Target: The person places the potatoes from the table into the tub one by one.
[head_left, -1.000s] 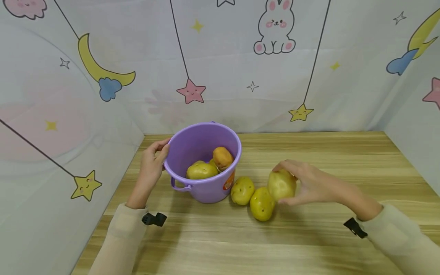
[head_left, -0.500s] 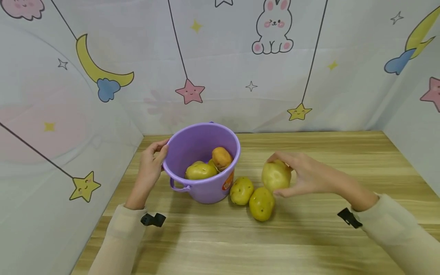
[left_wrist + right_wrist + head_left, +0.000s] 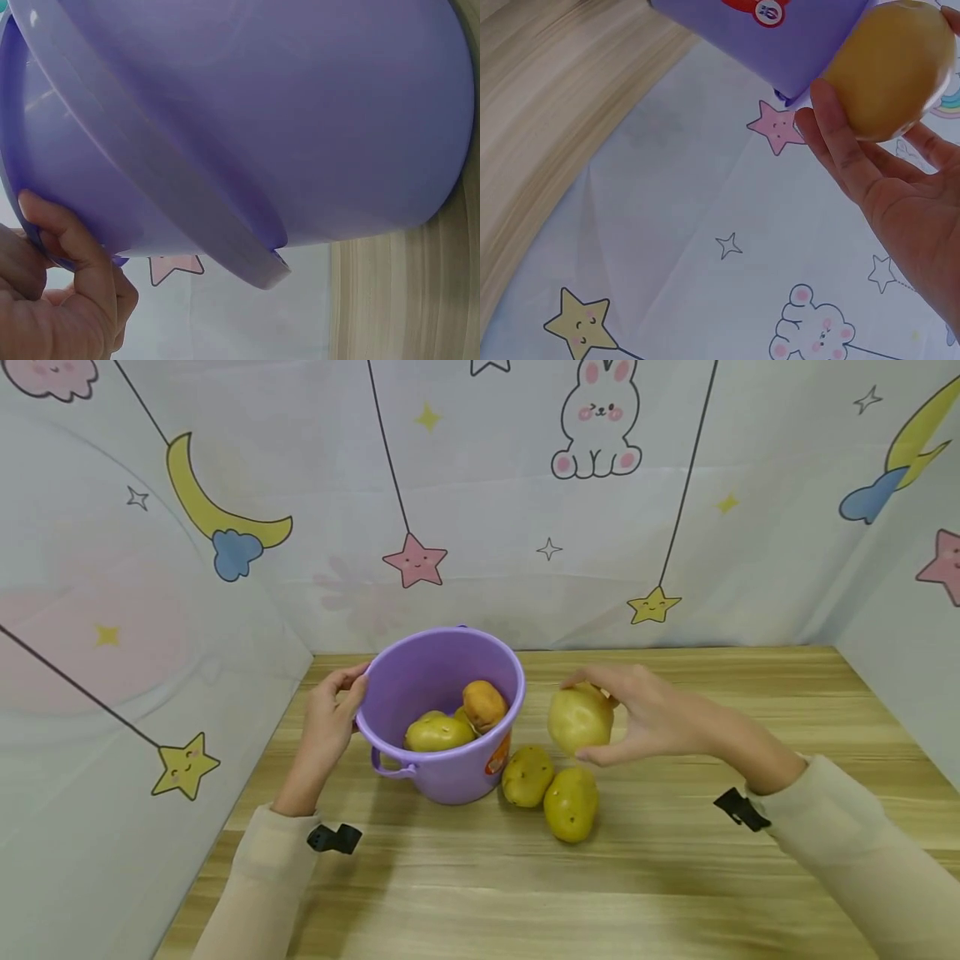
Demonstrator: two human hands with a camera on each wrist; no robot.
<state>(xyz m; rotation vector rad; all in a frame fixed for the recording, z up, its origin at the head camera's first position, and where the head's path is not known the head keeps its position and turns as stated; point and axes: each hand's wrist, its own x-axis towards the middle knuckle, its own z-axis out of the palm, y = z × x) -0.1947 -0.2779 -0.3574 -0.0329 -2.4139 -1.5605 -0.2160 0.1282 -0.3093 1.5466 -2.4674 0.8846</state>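
A purple bucket (image 3: pixel 459 777) stands on the table, with several potatoes in it, among them a yellow potato (image 3: pixel 438 732) and a browner potato (image 3: pixel 484 705). At its left side my left hand (image 3: pixel 327 714) grips the rim; the left wrist view shows those fingers (image 3: pixel 82 255) curled over the edge beside the handle (image 3: pixel 161 180). My right hand (image 3: pixel 660 714) holds a pale yellow potato (image 3: pixel 579 720) between thumb and fingers, raised to the right of the bucket. In the right wrist view that potato (image 3: pixel 892 71) overlaps the bucket's side (image 3: pixel 795 45).
Two potatoes lie on the wooden table (image 3: pixel 480 893): one potato (image 3: pixel 528 776) close against the bucket's base, another potato (image 3: pixel 572 805) touching it in front. A printed white cloth (image 3: pixel 495 510) rises along the table's back and sides.
The right hand has lifted its potato off the table area beside the others and carried it leftward toward the bucket. The left hand has stayed on the rim.
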